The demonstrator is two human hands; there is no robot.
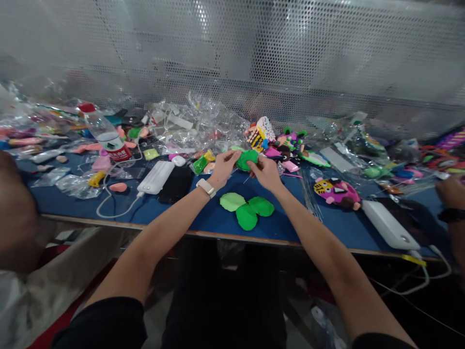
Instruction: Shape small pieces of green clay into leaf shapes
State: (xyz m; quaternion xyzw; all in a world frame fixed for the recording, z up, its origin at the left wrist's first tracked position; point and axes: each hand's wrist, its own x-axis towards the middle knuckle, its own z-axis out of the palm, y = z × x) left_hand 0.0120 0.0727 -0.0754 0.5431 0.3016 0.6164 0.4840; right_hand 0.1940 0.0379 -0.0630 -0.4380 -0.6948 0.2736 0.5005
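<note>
Taking the three flat green pieces (247, 216) as landmark: beyond them, the left hand (225, 166) pinches the left edge of a dark green piece (247, 160); the right hand (265, 170) grips its right edge, fingers closed on it.

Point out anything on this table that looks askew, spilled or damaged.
Crumpled clear plastic wrappers lie heaped along the perforated metal panel, with coloured clay-like pieces strewn among them, which looks messy. The red-capped bottle appears to lean, though lens distortion may cause that. I see no spill or breakage.
</note>
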